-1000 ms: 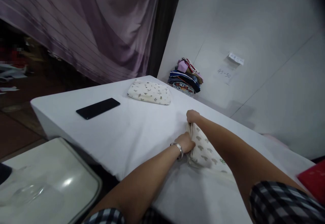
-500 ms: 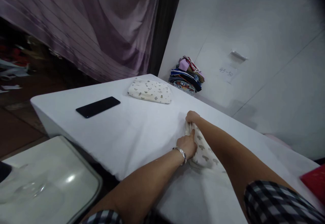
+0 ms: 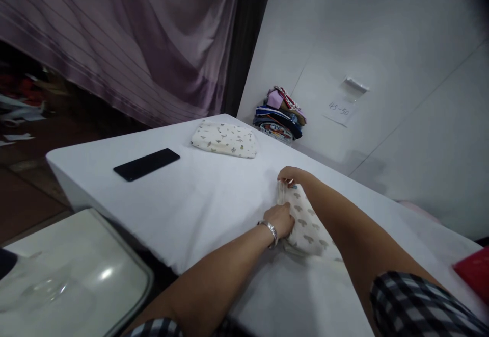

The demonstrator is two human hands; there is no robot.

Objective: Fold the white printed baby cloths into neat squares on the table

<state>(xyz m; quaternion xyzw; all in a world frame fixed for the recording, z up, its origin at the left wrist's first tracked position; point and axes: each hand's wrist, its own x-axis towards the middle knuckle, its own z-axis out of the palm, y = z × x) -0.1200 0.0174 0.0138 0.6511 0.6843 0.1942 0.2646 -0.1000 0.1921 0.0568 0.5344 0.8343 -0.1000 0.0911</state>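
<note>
A cream cloth (image 3: 311, 230) with a grey-brown mushroom-like print lies on the white-covered table, its left edge gathered in layered folds. My left hand (image 3: 280, 219), with a silver bracelet at the wrist, is closed on the lower part of that edge; its fingertips are partly hidden in the fabric. Higher up, my right hand (image 3: 291, 174) pinches the far corner. My right forearm covers some of the cloth's right side. Beyond my hands rests a second cream cloth (image 3: 224, 139), folded flat and printed with small motifs.
A black phone (image 3: 147, 164) lies on the white table (image 3: 214, 194) to the left. Folded clothes (image 3: 278, 115) are stacked against the wall at the back. A pale glossy surface (image 3: 95, 255) stands front left, a red object (image 3: 473, 273) far right. A purple curtain (image 3: 171, 46) hangs behind.
My left index finger stretched up along the folded edge, then curled back down. My right hand has shifted slightly left, still at the cloth's far corner, and its fingers show more.
</note>
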